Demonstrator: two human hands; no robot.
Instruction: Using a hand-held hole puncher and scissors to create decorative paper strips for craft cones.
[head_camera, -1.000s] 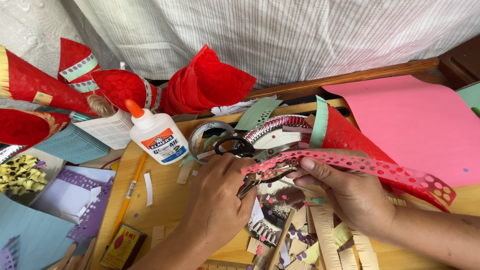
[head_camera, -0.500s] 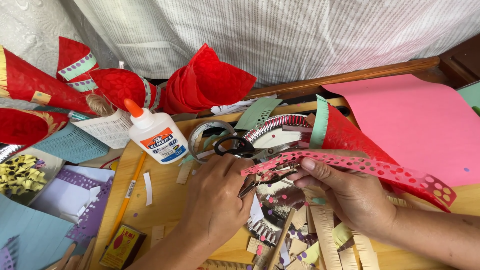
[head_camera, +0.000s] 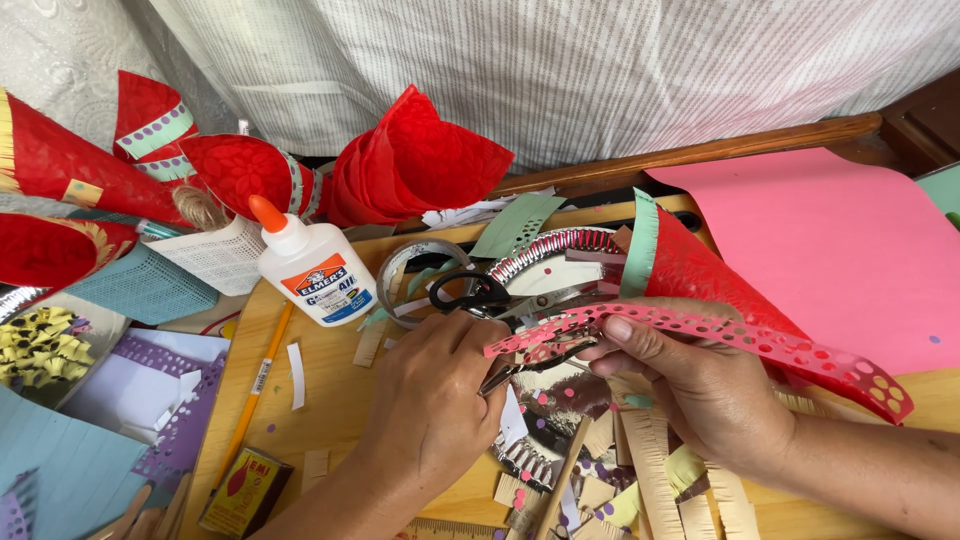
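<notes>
Nearest the wearer, cream and tan paper offcuts (head_camera: 655, 470) lie in a loose, fringed heap on the wooden board (head_camera: 330, 400), just below the 2 hands. The left hand (head_camera: 430, 400) sits palm down left of that heap, knuckles up, fingers curled together around a thin metal tool (head_camera: 530, 362) whose tip points right; the exact grip is hidden under the hand. The right hand (head_camera: 700, 385) comes in from the right, thumb and forefinger pinching a long pink paper strip (head_camera: 720, 335), punched with round holes, scalloped at its edges, that runs out to the right past the hand. Just beyond the strip lie black-handled scissors (head_camera: 480, 292) and a crimped foil dish (head_camera: 555, 260), touching a textured red paper cone (head_camera: 700, 275) with a green fringe. Left of the scissors stands a white glue bottle (head_camera: 312, 270) with an orange cap, bare board around it. Farther off, a smooth pink sheet (head_camera: 830, 240) overhangs the board's right edge, and more red cones (head_camera: 410, 160) crowd the far rim.
</notes>
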